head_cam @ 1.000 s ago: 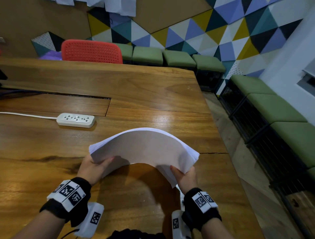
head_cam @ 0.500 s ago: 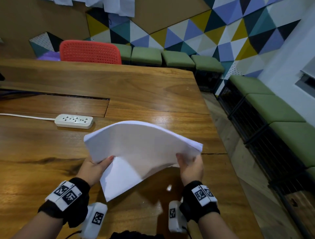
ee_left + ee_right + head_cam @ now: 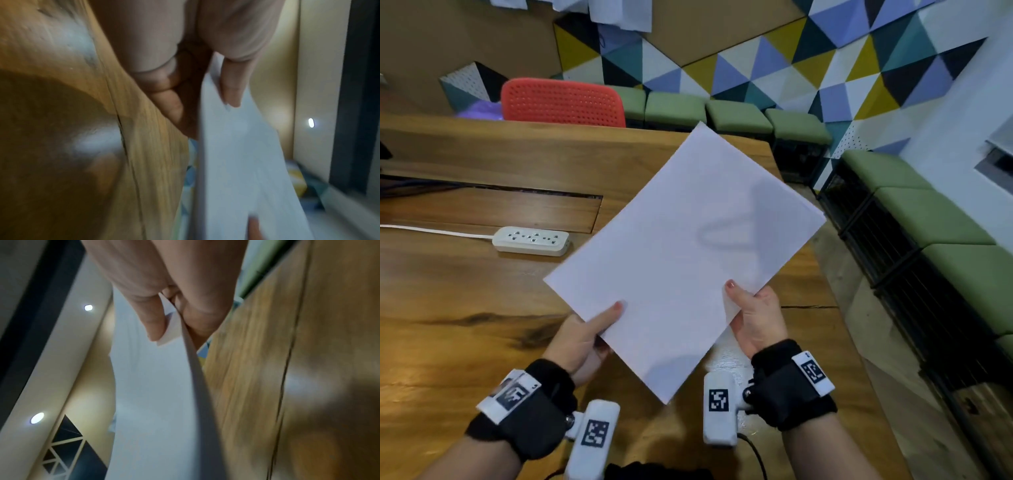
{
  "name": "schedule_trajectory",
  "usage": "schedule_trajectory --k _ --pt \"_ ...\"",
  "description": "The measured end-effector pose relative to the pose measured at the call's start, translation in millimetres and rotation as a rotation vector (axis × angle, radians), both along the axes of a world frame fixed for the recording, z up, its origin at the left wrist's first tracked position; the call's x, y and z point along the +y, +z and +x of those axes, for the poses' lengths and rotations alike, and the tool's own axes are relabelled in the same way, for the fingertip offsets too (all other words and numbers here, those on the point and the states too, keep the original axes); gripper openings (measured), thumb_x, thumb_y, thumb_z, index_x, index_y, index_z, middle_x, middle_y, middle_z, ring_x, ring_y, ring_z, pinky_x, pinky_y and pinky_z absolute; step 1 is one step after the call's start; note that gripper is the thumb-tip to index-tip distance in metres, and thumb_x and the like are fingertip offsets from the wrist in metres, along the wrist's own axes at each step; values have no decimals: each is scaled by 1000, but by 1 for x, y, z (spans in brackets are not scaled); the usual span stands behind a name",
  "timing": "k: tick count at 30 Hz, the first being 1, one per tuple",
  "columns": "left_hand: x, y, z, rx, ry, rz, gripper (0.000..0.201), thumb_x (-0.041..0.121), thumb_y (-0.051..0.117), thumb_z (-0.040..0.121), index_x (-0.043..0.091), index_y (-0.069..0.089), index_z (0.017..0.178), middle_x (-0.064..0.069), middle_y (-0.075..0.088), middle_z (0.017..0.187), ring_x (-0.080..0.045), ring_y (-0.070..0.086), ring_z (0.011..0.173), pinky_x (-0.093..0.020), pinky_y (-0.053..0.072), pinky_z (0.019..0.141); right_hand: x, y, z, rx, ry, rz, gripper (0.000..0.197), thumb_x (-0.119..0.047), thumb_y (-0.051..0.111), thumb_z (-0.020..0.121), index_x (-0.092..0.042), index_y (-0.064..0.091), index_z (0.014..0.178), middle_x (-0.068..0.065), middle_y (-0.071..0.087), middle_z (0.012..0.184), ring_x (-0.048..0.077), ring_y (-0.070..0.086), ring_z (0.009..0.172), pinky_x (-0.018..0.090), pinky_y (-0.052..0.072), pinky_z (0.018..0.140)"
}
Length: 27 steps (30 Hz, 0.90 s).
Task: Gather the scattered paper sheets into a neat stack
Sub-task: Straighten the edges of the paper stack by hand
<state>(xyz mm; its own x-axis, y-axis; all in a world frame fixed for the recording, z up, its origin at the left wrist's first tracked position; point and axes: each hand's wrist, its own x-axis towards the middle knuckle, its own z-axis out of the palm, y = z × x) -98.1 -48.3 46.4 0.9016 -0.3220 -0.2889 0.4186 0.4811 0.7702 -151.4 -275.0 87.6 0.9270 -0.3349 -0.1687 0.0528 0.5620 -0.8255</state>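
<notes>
the left hand (image 3: 582, 337) pinches the near left edge of the stack of plain white paper sheets (image 3: 681, 253), thumb lying on the top face and the other fingers curled underneath, as the left wrist view shows; the right hand (image 3: 756, 318) does the same on the near right edge, thumb on top and fingers tucked below. with one grip on each side of the near corner, the stack is held up off the brown wooden desk (image 3: 465, 308), turned like a diamond so one corner points down toward the person and the opposite corner reaches away toward the red perforated plastic chair back (image 3: 563, 102). holding it by two neighbouring edges likely lets the sheets be squared and steadied together, and the edges look close to flush, with only a slight offset visible along the far right side. no loose sheets show on the desk, so the gathering seems mostly done and what remains is probably evening the edges and laying the stack down. a white power strip (image 3: 530, 240) lies on the desk to the left, well apart from the paper
</notes>
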Motion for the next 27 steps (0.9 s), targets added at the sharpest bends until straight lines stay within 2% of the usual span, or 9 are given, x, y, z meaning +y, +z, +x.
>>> schedule_trajectory --k 2,4,7,10,15,19,23,25,27 --pt "19 9 9 -34 -19 13 97 37 94 18 20 63 108 -3 75 98 -15 72 82 -30 59 62 -11 1 -3 -54 -20 -84 29 -4 68 66 -4 63 94 0 75 76 11 71 73 24 58 69" --pt "36 24 17 -149 -178 140 93 46 92 20 24 64 106 -2 75 95 -15 72 77 -28 58 59 -21 0 -7 -85 -9 -204 20 2 67 71 -11 69 85 -1 75 75 11 70 72 24 57 70" --pt "33 39 27 -298 -379 357 92 50 89 26 21 61 109 -3 74 102 -18 71 87 -29 59 70 -21 -3 -11 -52 43 -367 21 6 62 77 -13 70 78 -4 75 71 9 70 69 21 55 68" --pt "14 49 31 -396 -286 405 79 52 87 35 20 65 104 -2 74 103 -16 70 91 -25 56 73 -11 -8 -10 -32 71 -439 27 14 49 84 -8 64 90 -9 75 72 5 70 71 18 55 69" --pt "-2 43 20 -423 -137 410 92 60 85 24 14 61 100 13 76 82 -5 70 81 -13 53 62 -4 -19 -14 21 17 -499 22 5 53 88 -14 64 94 -12 76 79 3 69 79 16 53 71" --pt "-11 21 6 -337 -71 451 30 15 82 64 18 61 85 3 72 72 -23 63 99 -16 50 60 6 -41 -19 187 -4 -545 21 1 58 86 -18 64 81 -7 73 69 10 68 72 24 52 68" --pt "-7 10 1 -313 -90 474 39 33 86 54 21 62 82 10 73 70 -10 66 81 -15 51 59 7 -46 -20 253 11 -620 22 -1 60 85 -18 64 71 -6 69 72 13 65 70 18 51 64" --pt "-5 12 1 -338 -80 528 19 6 71 75 20 61 81 15 72 67 -9 64 77 -14 52 59 7 -43 -21 238 15 -617 22 -1 60 84 -19 66 73 -10 71 68 6 67 69 16 52 65" --pt "-6 11 1 -357 -82 547 23 -3 62 81 20 60 82 3 71 70 -8 62 77 -14 51 58 9 -43 -24 242 20 -623 22 -1 60 84 -19 66 72 -13 72 65 -1 67 66 13 51 63"
